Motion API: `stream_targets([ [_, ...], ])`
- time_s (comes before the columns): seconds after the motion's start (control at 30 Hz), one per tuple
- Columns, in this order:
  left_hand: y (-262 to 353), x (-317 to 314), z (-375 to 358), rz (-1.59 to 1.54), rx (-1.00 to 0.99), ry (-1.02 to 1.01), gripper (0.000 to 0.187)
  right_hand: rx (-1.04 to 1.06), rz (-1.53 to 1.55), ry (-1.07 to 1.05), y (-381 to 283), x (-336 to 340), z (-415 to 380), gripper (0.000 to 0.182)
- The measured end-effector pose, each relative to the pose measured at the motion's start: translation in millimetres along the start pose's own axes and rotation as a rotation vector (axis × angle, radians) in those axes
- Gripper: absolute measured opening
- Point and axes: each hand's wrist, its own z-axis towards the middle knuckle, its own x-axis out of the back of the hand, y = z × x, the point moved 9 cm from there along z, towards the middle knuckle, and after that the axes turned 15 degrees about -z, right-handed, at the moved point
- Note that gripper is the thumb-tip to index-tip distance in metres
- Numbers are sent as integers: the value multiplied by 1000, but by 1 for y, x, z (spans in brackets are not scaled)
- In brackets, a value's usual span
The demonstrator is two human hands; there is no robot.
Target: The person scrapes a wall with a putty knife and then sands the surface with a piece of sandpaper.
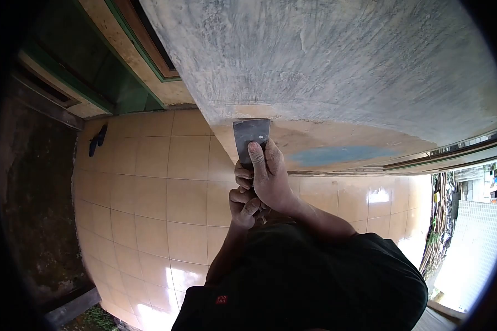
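Note:
My right hand (270, 176) is closed around a putty knife (252, 135), thumb pressed flat on its broad grey blade. The blade's top edge lies against or very close to the wall (315, 60), near where rough grey-white filler meets a tan strip. Just below, my left hand (244, 208) is closed, its fingers curled in near the right hand. Whatever it grips is hidden; the putty knife's handle is also out of sight. Pale dust coats the fingers of both hands.
A blue patch (337, 156) marks the tan strip of wall to the right. Glossy tan tiles (149, 204) cover the floor below. Dark sandals (98, 140) lie at the left by a green-framed doorway (132, 83). A window ledge (447, 154) juts out at right.

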Motion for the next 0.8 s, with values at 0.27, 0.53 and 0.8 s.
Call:
stream_targets([
  [0.27,-14,8,0,-87,84,-8,39,14,-3,19,4,3,3,18],
  [0.53,-9,-7,7,-120,141,-19,37,27,-13,18,-21,0,1,18],
  [0.8,-4,-4,8,45,98,37,39,15,-50,32,-11,3,2,15],
])
